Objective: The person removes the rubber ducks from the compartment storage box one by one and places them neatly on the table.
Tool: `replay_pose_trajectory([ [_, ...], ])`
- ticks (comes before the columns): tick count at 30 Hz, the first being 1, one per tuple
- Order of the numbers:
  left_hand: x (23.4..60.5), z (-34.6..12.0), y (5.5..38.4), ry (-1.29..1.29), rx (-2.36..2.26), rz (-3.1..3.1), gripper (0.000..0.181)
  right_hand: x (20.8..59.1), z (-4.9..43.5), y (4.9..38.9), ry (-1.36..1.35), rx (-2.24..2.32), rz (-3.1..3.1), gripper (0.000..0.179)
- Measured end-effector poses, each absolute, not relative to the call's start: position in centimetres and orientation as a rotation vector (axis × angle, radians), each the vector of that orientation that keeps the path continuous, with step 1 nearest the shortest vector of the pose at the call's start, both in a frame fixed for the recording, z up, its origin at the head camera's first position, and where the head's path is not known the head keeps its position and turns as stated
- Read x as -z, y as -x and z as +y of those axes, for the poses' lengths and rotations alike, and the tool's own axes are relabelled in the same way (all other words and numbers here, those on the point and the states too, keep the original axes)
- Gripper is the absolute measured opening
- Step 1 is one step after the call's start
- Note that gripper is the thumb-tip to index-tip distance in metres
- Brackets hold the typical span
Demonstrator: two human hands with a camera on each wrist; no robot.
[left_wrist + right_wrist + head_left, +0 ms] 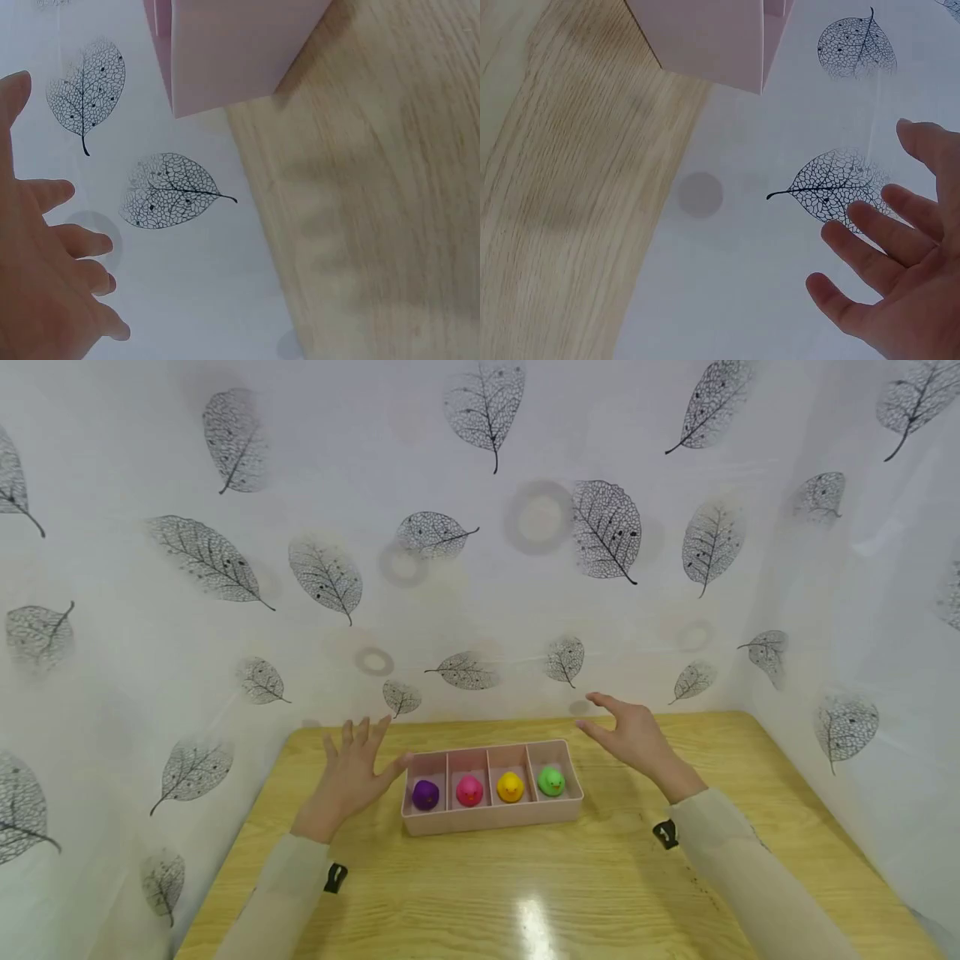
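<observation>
A pink divided box [491, 820] stands on the table with one toy duck in each compartment. From left to right these are a purple duck [425, 795], a pink duck [469, 791], a yellow duck [510, 787] and a green duck [551, 782]. My left hand [351, 781] hovers by the box's left end, fingers spread, holding nothing. Off the right end, my right hand [636, 739] is held in the air with its fingers loosely extended and nothing in them. Both wrist views show only the box's outer end wall [225, 52] near each hand.
The wooden table [450, 893] has a light grain and a bright reflection at its front. White curtain [480, 593] with dark leaf prints encloses the back and both sides. A small black strap end [665, 834] hangs at the right cuff, another [336, 877] at the left.
</observation>
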State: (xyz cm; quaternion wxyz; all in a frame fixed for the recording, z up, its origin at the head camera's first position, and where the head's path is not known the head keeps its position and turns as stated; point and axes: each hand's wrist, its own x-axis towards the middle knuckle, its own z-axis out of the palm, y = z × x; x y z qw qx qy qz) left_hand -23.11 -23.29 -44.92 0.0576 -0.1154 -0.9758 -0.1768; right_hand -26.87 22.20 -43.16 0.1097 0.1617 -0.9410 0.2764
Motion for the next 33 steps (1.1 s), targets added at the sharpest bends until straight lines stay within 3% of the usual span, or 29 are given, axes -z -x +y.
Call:
replay_pose_trajectory([
  [7, 45.7, -23.6, 22.7, 0.371, 0.630, -2.942, 0.081, 43.6, 22.2, 26.8, -0.475, -0.972, -2.695, 0.047],
  [33, 50.3, -23.6, 21.1, 0.404, 0.681, -2.999, 0.083, 47.3, 21.3, 24.9, -0.634, -1.116, -2.739, 0.039],
])
